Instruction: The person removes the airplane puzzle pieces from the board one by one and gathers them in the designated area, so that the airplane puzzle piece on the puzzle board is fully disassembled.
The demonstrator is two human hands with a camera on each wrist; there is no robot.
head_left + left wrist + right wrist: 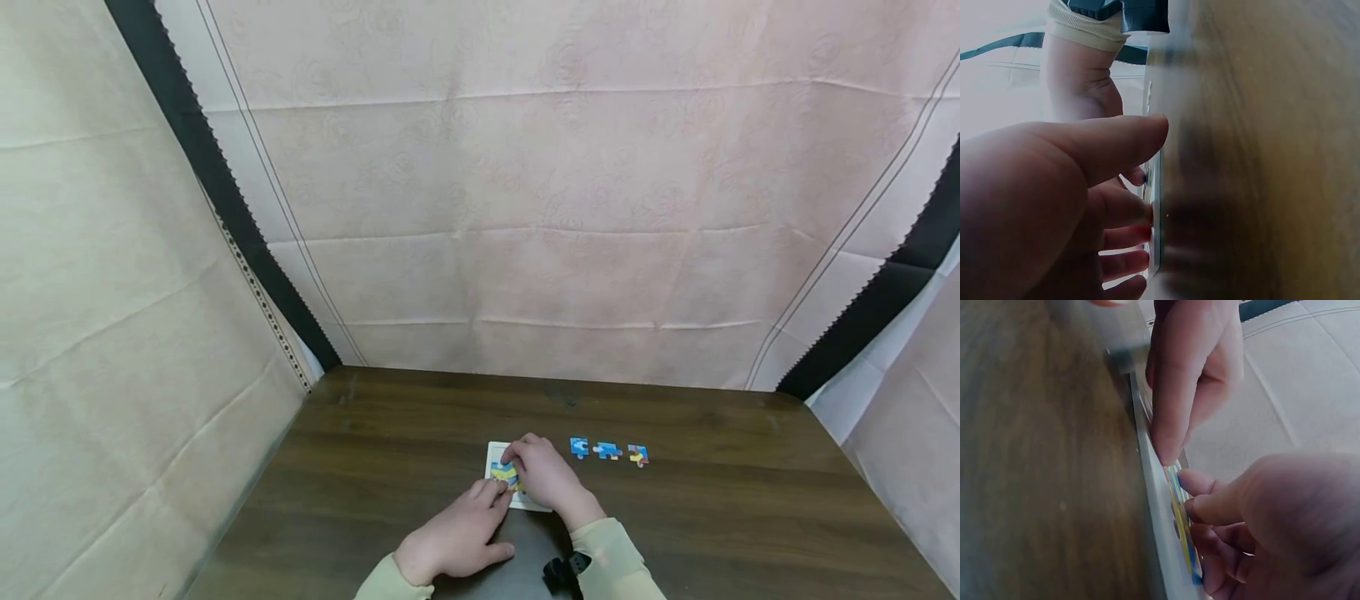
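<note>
A white-rimmed jigsaw puzzle tray (495, 451) lies flat on the table, with yellow and blue pieces (504, 473) in it. My left hand (463, 530) reaches over its near left edge, fingertips pressing on the puzzle. The thumb stands apart, as the left wrist view shows. Over the tray's right part, my right hand (550, 477) bends its fingers down to the puzzle. In the right wrist view, the right hand's thumb and fingers (1213, 506) pinch at a blue puzzle piece (1175, 478), mostly hidden by the fingertips. Both hands partly cover the picture.
Three loose puzzle pieces, a blue one (579, 447), another blue one (607, 451) and a multicoloured one (638, 454), lie in a row right of the tray. The brown wooden table (360, 467) is enclosed by pale cloth walls (525, 208) at back and sides.
</note>
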